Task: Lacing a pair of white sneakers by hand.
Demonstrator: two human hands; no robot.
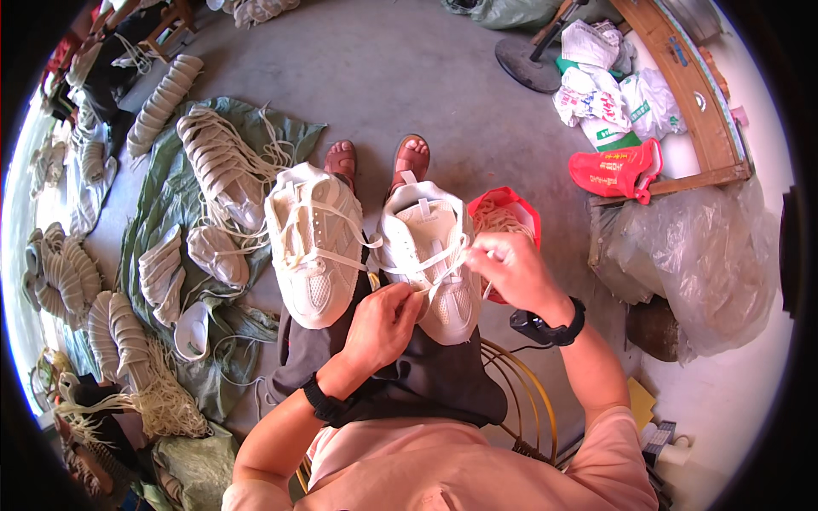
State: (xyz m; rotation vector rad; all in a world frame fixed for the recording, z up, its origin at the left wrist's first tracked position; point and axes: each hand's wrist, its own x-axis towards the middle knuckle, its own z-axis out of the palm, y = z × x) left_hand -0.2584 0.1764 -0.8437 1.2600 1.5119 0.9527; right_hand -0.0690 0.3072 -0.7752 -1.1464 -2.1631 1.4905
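Observation:
Two white sneakers rest across my thighs, toes toward me. The left sneaker has a loose lace lying over its tongue and sides. At the right sneaker, a white lace crosses the front of the opening. My left hand is closed beside the toe, fingertips pinching the lace. On the other side my right hand is closed on the lace near the sneaker's collar. Behind that hand sits a red bag of pale laces.
Bundles of stacked shoe uppers lie on a green sheet at the left. Loose laces spill nearby. Plastic bags, a red pouch and a wooden frame stand at the right. A round black base is farther off.

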